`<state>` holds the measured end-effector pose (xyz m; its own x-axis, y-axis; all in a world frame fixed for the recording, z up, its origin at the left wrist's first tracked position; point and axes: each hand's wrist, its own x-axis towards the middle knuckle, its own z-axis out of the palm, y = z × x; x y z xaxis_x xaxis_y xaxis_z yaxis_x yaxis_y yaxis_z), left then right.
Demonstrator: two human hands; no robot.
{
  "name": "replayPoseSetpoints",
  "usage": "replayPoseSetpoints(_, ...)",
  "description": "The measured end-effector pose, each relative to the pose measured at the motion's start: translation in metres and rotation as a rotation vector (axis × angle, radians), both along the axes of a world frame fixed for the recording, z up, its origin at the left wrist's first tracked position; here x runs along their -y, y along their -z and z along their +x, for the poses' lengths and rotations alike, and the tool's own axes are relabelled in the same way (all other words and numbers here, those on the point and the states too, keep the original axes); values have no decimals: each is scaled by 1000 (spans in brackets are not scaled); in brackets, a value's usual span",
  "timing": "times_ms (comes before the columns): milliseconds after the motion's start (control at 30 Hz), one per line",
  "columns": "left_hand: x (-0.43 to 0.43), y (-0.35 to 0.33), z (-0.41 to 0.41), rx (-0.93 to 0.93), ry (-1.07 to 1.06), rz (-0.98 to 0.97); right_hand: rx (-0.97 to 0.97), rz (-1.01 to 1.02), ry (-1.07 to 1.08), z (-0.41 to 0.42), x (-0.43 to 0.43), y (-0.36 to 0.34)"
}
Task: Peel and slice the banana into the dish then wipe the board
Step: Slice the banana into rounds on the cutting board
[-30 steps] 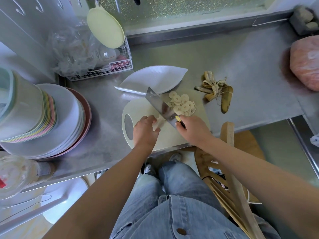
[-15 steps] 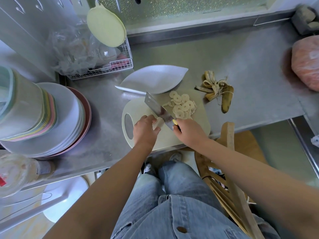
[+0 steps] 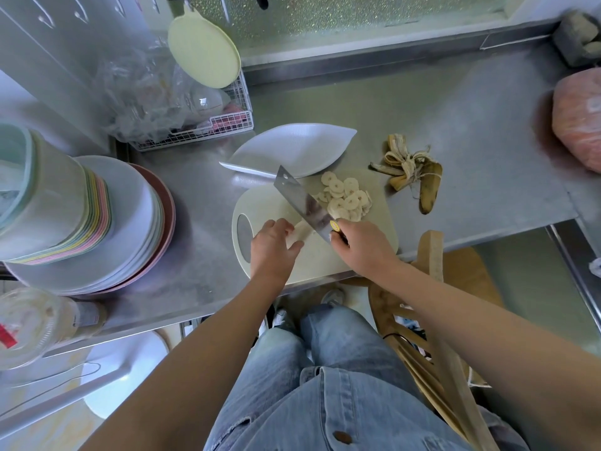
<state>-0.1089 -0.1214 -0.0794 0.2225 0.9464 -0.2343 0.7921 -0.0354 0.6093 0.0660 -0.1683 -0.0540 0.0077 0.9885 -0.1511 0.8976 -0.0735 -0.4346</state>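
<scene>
A pale cutting board (image 3: 260,203) lies at the counter's front edge. On it my left hand (image 3: 271,247) pins down a short peeled banana piece (image 3: 300,231). My right hand (image 3: 361,245) grips the handle of a cleaver (image 3: 300,200), whose blade stands on edge against the banana's right end. A heap of round banana slices (image 3: 346,198) lies on the board just right of the blade. The empty white leaf-shaped dish (image 3: 292,149) sits behind the board. The banana peel (image 3: 411,172) lies on the counter to the right.
Stacked plates and bowls (image 3: 81,219) fill the counter's left. A wire basket (image 3: 208,125) with plastic bags stands at the back left. A pink wrapped bundle (image 3: 579,118) is at far right. A wooden chair (image 3: 432,288) stands beside my right leg.
The cleaver has shifted left along the banana, and the piece under my left hand has grown shorter. The slice heap stays to the right of the blade.
</scene>
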Motion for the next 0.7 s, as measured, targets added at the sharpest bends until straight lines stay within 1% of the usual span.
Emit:
replayPoseSetpoints(333,-3,0,1,-7,-3,-25,71,-74,-57,-4,-4,-1)
replayPoseSetpoints(567,-4,-1,1,-6,-15,-37,80,-131,-24,-15,-4,10)
replayPoseSetpoints(700,-5,-1,1,5,-24,-38,64,-113,-16,-13,-1,14)
